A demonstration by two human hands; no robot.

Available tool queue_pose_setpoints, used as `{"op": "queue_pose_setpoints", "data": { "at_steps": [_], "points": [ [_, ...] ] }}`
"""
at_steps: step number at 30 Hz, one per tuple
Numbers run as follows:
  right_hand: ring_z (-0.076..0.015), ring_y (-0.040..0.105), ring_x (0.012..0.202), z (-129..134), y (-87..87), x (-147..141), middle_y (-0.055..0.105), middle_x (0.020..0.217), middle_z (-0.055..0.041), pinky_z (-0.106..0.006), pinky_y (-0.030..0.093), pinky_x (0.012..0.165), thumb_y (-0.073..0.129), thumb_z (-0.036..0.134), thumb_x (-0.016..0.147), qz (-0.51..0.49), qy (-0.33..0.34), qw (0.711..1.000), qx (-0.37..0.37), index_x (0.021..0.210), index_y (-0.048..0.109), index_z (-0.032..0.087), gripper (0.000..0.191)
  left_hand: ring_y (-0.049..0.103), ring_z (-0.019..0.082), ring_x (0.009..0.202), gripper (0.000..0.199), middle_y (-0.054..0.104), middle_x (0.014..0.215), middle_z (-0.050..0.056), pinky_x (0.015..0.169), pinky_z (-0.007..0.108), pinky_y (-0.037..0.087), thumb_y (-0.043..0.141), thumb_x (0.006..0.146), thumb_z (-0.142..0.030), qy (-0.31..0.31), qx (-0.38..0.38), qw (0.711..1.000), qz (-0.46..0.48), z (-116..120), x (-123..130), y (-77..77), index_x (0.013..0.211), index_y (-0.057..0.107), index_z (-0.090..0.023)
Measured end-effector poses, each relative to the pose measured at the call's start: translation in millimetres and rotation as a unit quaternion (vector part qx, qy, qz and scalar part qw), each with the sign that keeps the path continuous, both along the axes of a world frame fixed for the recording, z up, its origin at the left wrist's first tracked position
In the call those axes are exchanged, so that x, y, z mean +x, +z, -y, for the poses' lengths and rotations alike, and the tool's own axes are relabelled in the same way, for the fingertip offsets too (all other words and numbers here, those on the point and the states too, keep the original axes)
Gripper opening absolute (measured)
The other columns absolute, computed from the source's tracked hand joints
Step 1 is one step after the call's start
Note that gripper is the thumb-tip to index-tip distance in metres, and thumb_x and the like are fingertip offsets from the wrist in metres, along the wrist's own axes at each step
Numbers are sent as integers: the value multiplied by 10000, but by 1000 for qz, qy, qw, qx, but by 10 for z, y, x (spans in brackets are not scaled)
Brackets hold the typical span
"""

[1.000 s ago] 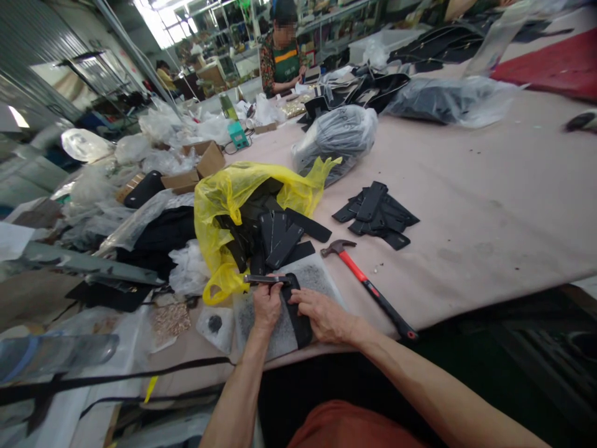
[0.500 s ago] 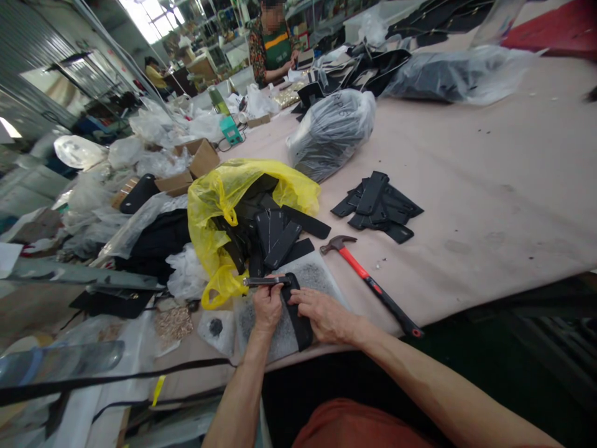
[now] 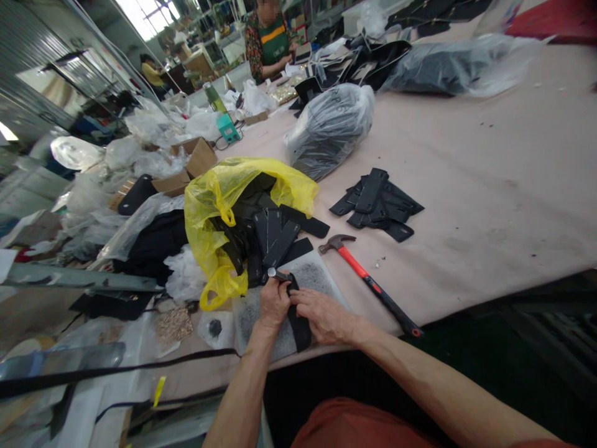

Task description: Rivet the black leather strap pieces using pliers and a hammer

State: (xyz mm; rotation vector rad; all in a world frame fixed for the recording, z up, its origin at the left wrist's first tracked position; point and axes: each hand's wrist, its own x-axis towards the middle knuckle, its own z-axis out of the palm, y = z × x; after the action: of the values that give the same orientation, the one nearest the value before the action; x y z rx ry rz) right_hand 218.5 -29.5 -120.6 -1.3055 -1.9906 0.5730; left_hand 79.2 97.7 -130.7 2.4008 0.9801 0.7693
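Note:
My left hand (image 3: 273,305) is closed round a short metal punch-like tool (image 3: 278,274), its round bright end facing up and left. The tool's other end is over the top of a black strip (image 3: 301,328) with rounded ends. My right hand (image 3: 323,315) presses the strip from the right, its fingertips closed on the edge near the tool. Beneath the strip is a speckled grey-white board (image 3: 321,274). A claw hammer (image 3: 366,277) with a red and black handle lies to the right of the board.
A yellow plastic bag (image 3: 205,205) spills black strips behind the board. More black strips (image 3: 375,202) are piled to the right. A stuffed clear bag (image 3: 333,130) stands farther back. Left are a pad with a dark spot (image 3: 214,328) and small metal bits (image 3: 173,323). Another person (image 3: 270,46) works across the table.
My left hand has tipped the metal tool from lying nearly level to a slant, with its round end turned toward me. My right hand stays on the strip.

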Motion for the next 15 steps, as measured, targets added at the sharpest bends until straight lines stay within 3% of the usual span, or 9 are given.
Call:
{"op": "queue_pose_setpoints", "data": {
  "at_steps": [8,15],
  "points": [
    [-230,458,1327,6,16,3,593,1314,-143,-433,327,1163,507,70,735,11,10,1000,0,1000,637,145,305,694,199,982,212,732,1015,78,886,317,564,454,900,-146,11,12,1000,3,-6,-17,-93,1012,630,-186],
    [-209,517,1253,51,144,135,603,1291,-90,-400,394,1100,490,48,730,-39,18,999,0,1058,632,183,382,686,203,965,188,717,996,67,875,311,549,465,906,-158,1,1,999,-46,-27,-13,-39,1012,613,-207]
  ]
}}
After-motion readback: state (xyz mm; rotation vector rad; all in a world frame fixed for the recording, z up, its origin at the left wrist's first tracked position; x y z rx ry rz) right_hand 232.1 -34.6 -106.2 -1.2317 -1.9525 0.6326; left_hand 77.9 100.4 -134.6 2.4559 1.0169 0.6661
